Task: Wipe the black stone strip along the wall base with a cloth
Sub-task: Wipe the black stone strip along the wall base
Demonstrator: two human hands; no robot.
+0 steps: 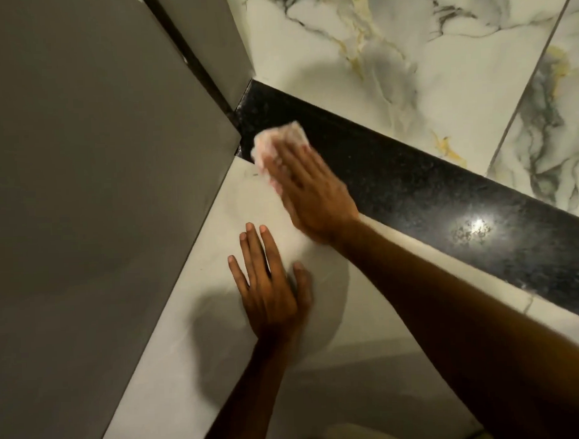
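Your left hand lay flat on the pale floor tile, palm down, with the fingers stretched out and slightly apart, holding nothing. Further on, your right hand pressed a whitish cloth under its straight, closed-together fingers; the picture was blurred there. The cloth lay on the near edge of the black stone strip, close to the corner where the strip met the grey panel. Beyond the strip was a marble-patterned surface with grey and yellow veins.
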